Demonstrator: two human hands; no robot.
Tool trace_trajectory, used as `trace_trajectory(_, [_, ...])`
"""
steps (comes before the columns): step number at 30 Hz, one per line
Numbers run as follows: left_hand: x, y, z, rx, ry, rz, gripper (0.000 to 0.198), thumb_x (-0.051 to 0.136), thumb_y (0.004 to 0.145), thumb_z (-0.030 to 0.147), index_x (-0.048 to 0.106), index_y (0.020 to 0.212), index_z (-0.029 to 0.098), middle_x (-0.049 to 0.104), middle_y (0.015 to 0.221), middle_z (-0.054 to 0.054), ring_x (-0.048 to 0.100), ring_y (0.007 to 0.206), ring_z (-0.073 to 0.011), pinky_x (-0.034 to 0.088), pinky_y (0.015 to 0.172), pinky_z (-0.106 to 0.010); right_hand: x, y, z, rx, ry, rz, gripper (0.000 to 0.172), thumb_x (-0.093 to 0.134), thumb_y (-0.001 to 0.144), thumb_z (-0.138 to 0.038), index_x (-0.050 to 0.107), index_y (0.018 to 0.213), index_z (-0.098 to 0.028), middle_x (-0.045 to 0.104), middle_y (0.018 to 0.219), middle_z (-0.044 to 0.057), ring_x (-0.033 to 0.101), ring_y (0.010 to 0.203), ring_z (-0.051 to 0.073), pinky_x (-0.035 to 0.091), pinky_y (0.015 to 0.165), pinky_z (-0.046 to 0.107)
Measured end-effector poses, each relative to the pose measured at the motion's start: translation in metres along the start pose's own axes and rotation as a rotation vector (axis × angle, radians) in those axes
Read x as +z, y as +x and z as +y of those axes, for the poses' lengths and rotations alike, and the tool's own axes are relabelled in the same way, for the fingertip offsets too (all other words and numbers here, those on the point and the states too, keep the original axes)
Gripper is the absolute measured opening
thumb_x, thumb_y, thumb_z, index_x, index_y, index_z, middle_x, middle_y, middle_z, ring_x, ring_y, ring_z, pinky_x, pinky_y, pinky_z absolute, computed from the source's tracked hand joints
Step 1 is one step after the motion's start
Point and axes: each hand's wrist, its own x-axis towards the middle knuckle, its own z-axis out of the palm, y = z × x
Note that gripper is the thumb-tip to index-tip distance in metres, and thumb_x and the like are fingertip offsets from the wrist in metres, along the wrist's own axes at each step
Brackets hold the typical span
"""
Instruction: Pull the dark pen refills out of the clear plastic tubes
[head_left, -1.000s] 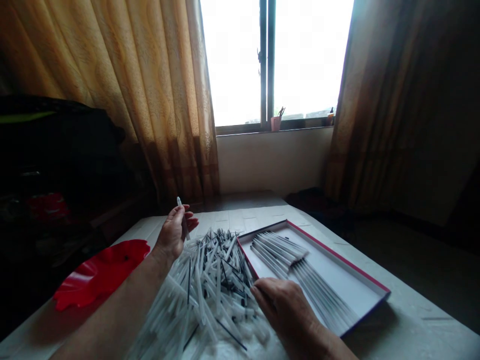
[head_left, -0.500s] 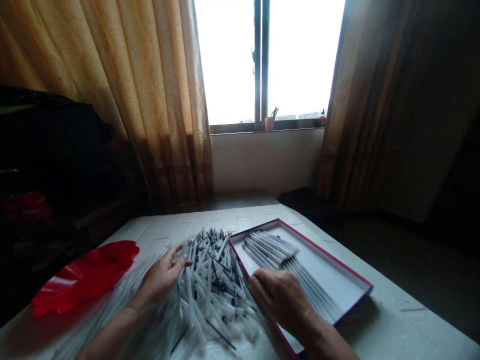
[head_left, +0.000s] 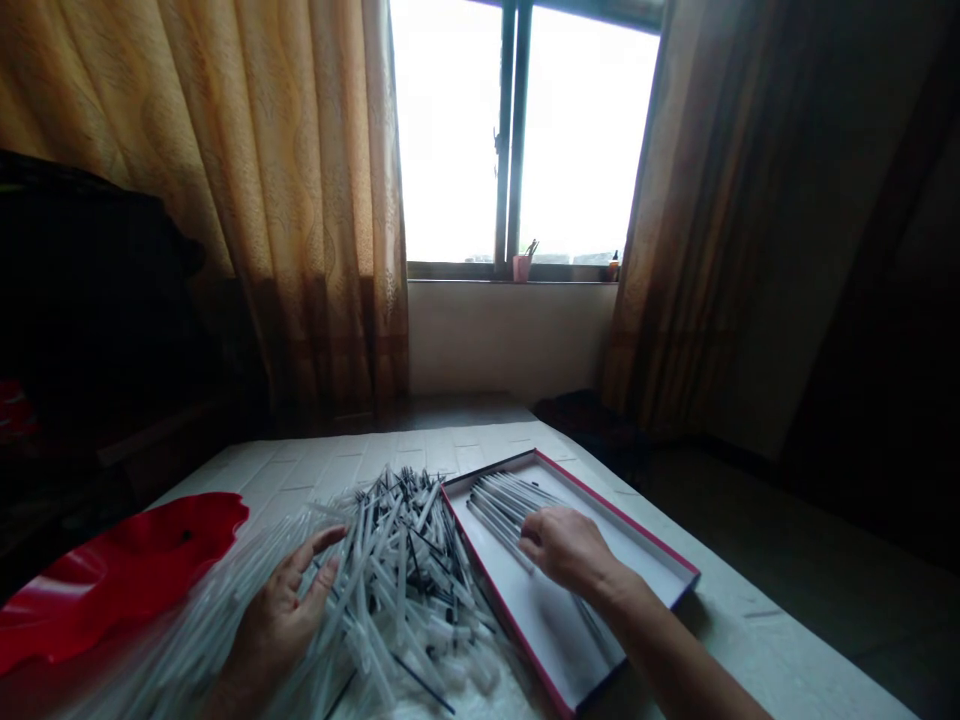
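Note:
A heap of clear pen barrels and thin dark refills (head_left: 397, 570) covers the near part of a white table (head_left: 420, 455). My left hand (head_left: 281, 615) rests flat on the left side of the heap, fingers stretched out. A shallow white tray with a red rim (head_left: 637, 535) lies to the right of the heap. Inside it, a row of finished pens (head_left: 499, 500) lies side by side. My right hand (head_left: 566, 548) hovers over the tray with its fingers curled at the pens; whether it grips one is hidden.
A red wavy-edged plastic dish (head_left: 112, 575) sits at the table's left edge. Dark furniture stands to the left. Golden curtains frame a bright window, with a pink cup (head_left: 521, 266) on the sill. The floor drops away right of the table.
My left hand came down from holding up a pen and now lies flat on the heap. My right hand moved from the heap's edge into the tray. The view drifted right.

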Motion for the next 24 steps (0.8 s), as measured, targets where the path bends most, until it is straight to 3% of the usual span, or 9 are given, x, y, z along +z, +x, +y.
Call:
trace_trajectory(4, [-0.003, -0.008, -0.002, 0.058, -0.061, 0.037, 0.042, 0.06, 0.078, 0.055, 0.073, 0.109, 0.03, 0.074, 0.118, -0.003, 0.065, 0.117, -0.0305, 0.057, 0.084, -0.032, 0.01, 0.003, -0.02, 0.029, -0.087, -0.056, 0.013, 0.069, 0.078, -0.011, 0.079, 0.083, -0.017, 0.08, 0.091, 0.017, 0.075, 0.087, 0.03, 0.049, 0.067, 0.031])
trace_trajectory(8, [0.001, -0.015, 0.0, 0.133, -0.116, 0.093, 0.03, 0.059, 0.085, 0.047, 0.073, 0.108, 0.034, 0.074, 0.116, 0.001, 0.066, 0.116, -0.0274, 0.05, 0.099, -0.033, 0.016, 0.005, -0.026, 0.058, -0.108, -0.086, 0.02, 0.064, 0.078, -0.003, 0.078, 0.087, -0.013, 0.079, 0.091, 0.02, 0.075, 0.084, 0.031, 0.049, 0.066, 0.033])
trace_trajectory(11, [0.006, -0.02, -0.001, 0.199, -0.121, 0.122, 0.028, 0.058, 0.087, 0.049, 0.073, 0.106, 0.035, 0.075, 0.111, 0.001, 0.068, 0.11, -0.0263, 0.049, 0.101, -0.033, 0.014, 0.002, -0.022, 0.036, -0.068, -0.092, 0.016, 0.065, 0.078, -0.006, 0.078, 0.084, -0.014, 0.078, 0.092, 0.019, 0.074, 0.087, 0.031, 0.048, 0.067, 0.033])
trace_trajectory(15, [0.007, -0.023, -0.001, 0.288, -0.118, 0.068, 0.029, 0.06, 0.087, 0.052, 0.075, 0.104, 0.034, 0.077, 0.108, -0.002, 0.071, 0.103, -0.0259, 0.052, 0.096, -0.033, 0.003, -0.007, -0.017, 0.009, 0.052, -0.075, 0.015, 0.061, 0.083, -0.016, 0.076, 0.085, -0.016, 0.078, 0.092, 0.015, 0.07, 0.085, 0.028, 0.044, 0.065, 0.031])
trace_trajectory(18, [0.007, -0.027, 0.005, 0.304, -0.129, -0.012, 0.029, 0.06, 0.088, 0.052, 0.075, 0.105, 0.033, 0.077, 0.106, -0.003, 0.072, 0.1, -0.025, 0.054, 0.094, -0.032, -0.009, -0.016, -0.026, -0.077, 0.195, -0.101, 0.019, 0.056, 0.087, -0.021, 0.076, 0.084, -0.019, 0.076, 0.082, 0.005, 0.067, 0.073, 0.018, 0.042, 0.059, 0.024])
trace_trajectory(20, [0.007, -0.031, 0.01, 0.267, -0.157, -0.116, 0.032, 0.061, 0.088, 0.053, 0.075, 0.108, 0.033, 0.078, 0.106, -0.003, 0.072, 0.099, -0.0248, 0.055, 0.09, -0.03, -0.014, -0.023, -0.042, -0.179, 0.324, -0.145, 0.017, 0.058, 0.085, -0.021, 0.075, 0.082, -0.021, 0.074, 0.076, 0.0, 0.064, 0.067, 0.014, 0.041, 0.057, 0.02])
trace_trajectory(24, [0.011, -0.043, 0.021, 0.07, -0.338, -0.247, 0.049, 0.06, 0.085, 0.066, 0.07, 0.116, 0.028, 0.078, 0.103, -0.005, 0.073, 0.093, -0.0248, 0.057, 0.082, -0.03, -0.008, -0.035, -0.083, -0.36, 0.605, -0.233, 0.015, 0.061, 0.074, -0.015, 0.075, 0.077, -0.018, 0.07, 0.069, 0.0, 0.059, 0.061, 0.012, 0.041, 0.057, 0.02])
